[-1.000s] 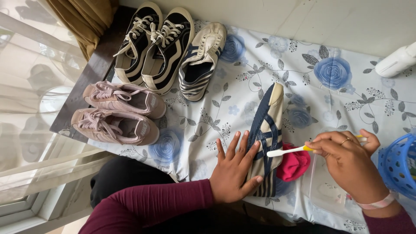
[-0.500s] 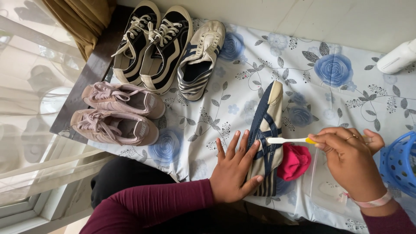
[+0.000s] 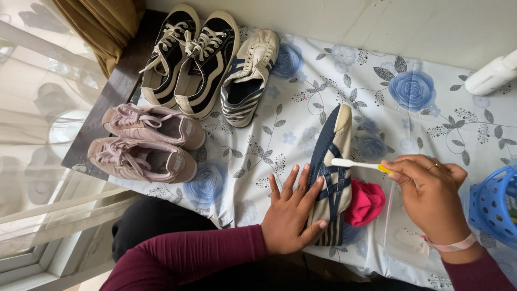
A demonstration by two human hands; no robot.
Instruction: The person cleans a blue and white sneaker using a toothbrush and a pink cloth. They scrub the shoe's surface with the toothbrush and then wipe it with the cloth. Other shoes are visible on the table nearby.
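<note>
A cream sneaker with navy stripes [image 3: 333, 161] lies on its side on the flowered tablecloth [image 3: 323, 81]. My left hand [image 3: 291, 213] presses flat against its heel end with fingers spread. My right hand [image 3: 428, 196] grips a white toothbrush with a yellow handle [image 3: 358, 164], and the brush head touches the shoe's side. A pink cloth [image 3: 366, 202] lies bunched between the shoe and my right hand.
Along the table's left and back sit a pair of pink sneakers [image 3: 145, 143], a pair of black-and-white sneakers [image 3: 188, 59] and the matching striped sneaker [image 3: 250, 75]. A blue perforated basket [image 3: 495, 207] stands at the right edge, a white bottle [image 3: 493, 75] behind it. A clear plastic container [image 3: 401, 237] lies under my right wrist.
The toothbrush has slid left and slightly up along the shoe's side. My left hand has stayed pressed on the shoe.
</note>
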